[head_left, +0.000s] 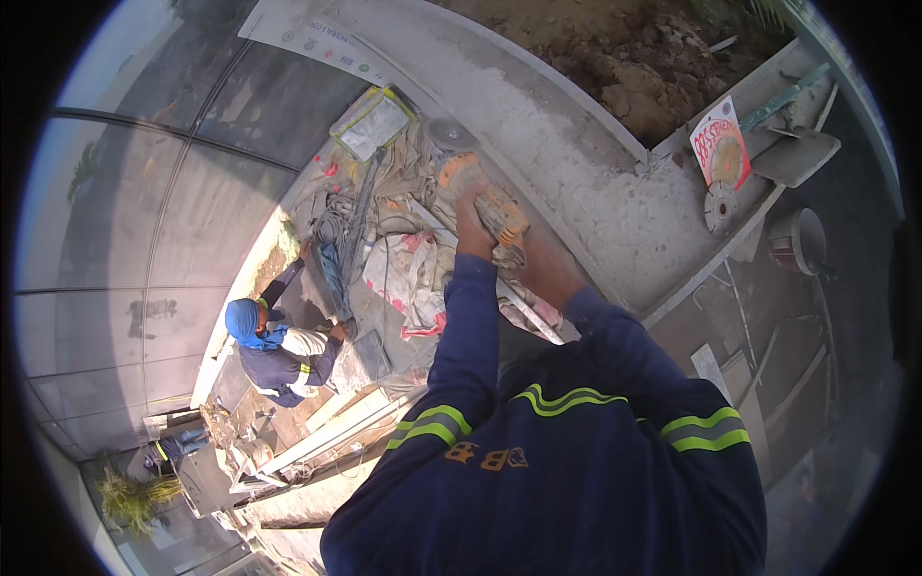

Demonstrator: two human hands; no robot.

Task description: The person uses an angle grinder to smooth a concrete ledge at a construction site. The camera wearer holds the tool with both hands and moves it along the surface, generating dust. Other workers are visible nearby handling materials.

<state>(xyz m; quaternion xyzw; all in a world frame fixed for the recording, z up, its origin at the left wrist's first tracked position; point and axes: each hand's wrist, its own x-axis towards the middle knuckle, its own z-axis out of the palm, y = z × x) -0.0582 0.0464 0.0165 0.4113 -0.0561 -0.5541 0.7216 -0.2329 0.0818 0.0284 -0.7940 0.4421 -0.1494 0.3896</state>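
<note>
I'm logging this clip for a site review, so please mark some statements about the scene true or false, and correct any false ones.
1. Both hands hold the orange angle grinder. True: left hand and right hand are both on it.
2. A co-worker in a blue head covering crouches to the person's left. True.
3. The grinder rests on a polished wooden table. False: it is held over crumpled grey sacks beside a grey concrete slab.
4. A round cutting disc in red-and-yellow packaging lies on the concrete ledge. True.
5. The person's sleeves are plain white. False: dark blue sleeves with yellow-green reflective stripes.
</note>
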